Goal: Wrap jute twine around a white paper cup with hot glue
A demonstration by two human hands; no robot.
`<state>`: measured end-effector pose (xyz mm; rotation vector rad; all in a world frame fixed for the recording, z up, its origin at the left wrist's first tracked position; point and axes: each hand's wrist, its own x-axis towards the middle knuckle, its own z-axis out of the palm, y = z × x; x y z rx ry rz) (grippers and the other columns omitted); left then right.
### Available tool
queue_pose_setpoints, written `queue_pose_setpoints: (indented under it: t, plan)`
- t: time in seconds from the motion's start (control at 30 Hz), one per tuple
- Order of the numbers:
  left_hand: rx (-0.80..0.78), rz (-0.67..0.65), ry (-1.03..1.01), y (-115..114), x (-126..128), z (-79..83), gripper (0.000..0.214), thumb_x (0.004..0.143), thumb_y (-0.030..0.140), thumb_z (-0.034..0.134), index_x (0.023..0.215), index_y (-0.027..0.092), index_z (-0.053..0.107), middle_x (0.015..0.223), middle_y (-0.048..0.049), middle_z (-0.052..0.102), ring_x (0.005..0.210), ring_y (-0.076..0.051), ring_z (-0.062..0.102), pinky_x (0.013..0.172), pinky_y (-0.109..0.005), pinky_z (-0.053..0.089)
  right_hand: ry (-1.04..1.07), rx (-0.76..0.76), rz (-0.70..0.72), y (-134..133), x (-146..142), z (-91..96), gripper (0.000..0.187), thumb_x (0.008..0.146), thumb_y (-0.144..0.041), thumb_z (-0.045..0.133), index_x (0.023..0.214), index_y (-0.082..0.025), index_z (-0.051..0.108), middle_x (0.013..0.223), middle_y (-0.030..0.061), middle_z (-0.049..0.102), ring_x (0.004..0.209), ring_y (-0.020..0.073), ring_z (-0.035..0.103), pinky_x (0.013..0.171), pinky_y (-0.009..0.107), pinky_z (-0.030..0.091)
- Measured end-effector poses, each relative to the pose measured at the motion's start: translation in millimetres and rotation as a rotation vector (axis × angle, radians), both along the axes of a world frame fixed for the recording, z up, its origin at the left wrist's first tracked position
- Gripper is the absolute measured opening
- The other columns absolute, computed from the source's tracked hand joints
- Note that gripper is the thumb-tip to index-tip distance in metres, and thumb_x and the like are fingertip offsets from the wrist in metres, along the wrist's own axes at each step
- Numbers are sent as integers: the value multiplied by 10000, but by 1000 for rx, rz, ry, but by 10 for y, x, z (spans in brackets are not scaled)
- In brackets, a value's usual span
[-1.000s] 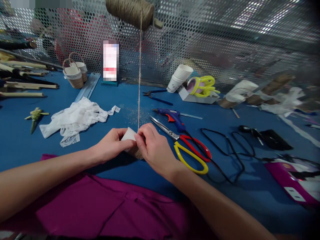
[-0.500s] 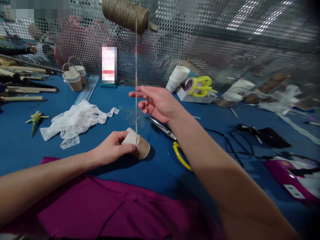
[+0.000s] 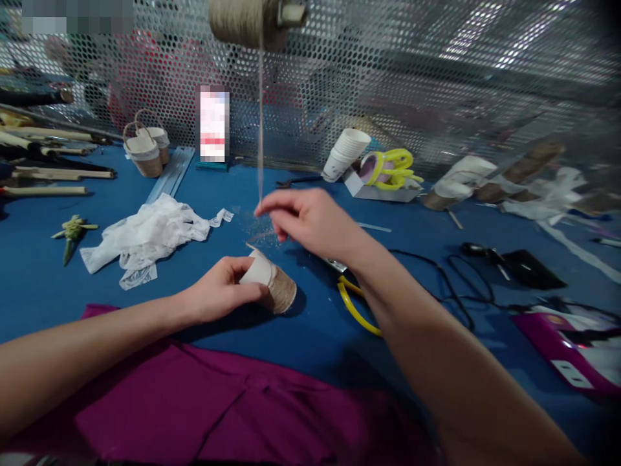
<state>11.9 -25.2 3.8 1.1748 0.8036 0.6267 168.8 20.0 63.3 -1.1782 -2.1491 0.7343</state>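
Observation:
My left hand (image 3: 226, 288) is closed around the white paper cup (image 3: 256, 270), which lies tilted on the blue table. Brown twine covers the cup's lower part. A spool of twine (image 3: 237, 22) is mounted above on the perforated metal panel, and its taut strand of twine (image 3: 261, 116) runs down to my right hand (image 3: 310, 220). The fingertips of that hand are pinched on the strand, above and right of the cup. Under my right wrist lie scissors with yellow handles (image 3: 356, 307), partly hidden by the forearm.
White lace (image 3: 150, 236) is heaped at left, beside a small green knotted piece (image 3: 72, 236). Small twine-wrapped baskets (image 3: 145, 155) and a phone (image 3: 212, 126) stand at the back. Stacked paper cups (image 3: 347, 152) and a glue gun's black cable (image 3: 451, 291) are at right.
My right hand has moved down along the twine and its fingers have closed on it. The spool has turned or swung slightly. My left hand still holds the cup.

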Motion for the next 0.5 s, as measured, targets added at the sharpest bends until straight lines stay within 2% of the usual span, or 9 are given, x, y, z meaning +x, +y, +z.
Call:
queue_pose_setpoints:
  t: [0.07,0.17,0.27,0.4,0.5]
  plan:
    - [5,-49,19,-16,-6,29,137,592,144,599,724,108,610,678,-10,597,649,-121,534,673,-255,420,-223,23,63,-116,70,-107,256,746,-48,449,830,-164,662,700,-1,654,676,123,606,665,252,441]
    - [-24,-174,22,-46,-20,64,142,605,162,608,734,102,607,669,-4,578,619,-106,501,641,-244,399,-411,-33,113,-238,178,-226,291,750,-58,451,883,-186,676,893,27,687,839,159,612,745,267,431]
    - [-49,-250,-7,-65,-33,73,150,613,169,615,748,103,614,703,-6,584,641,-105,496,659,-242,391,-490,-107,145,-328,251,-271,305,756,-71,453,891,-233,673,876,3,691,799,150,616,704,254,430]
    - [-60,-273,-4,-63,-43,68,141,610,156,615,741,108,633,678,10,575,626,-95,480,644,-229,377,-536,-137,214,-427,252,-274,278,763,-65,435,782,-214,670,782,15,690,715,156,612,623,261,412]
    - [-72,-303,-8,-55,-45,65,141,609,143,612,743,113,646,675,13,579,622,-94,481,633,-225,374,-544,-166,214,-447,222,-312,277,754,-56,438,758,-210,669,766,15,691,695,151,611,615,254,416]
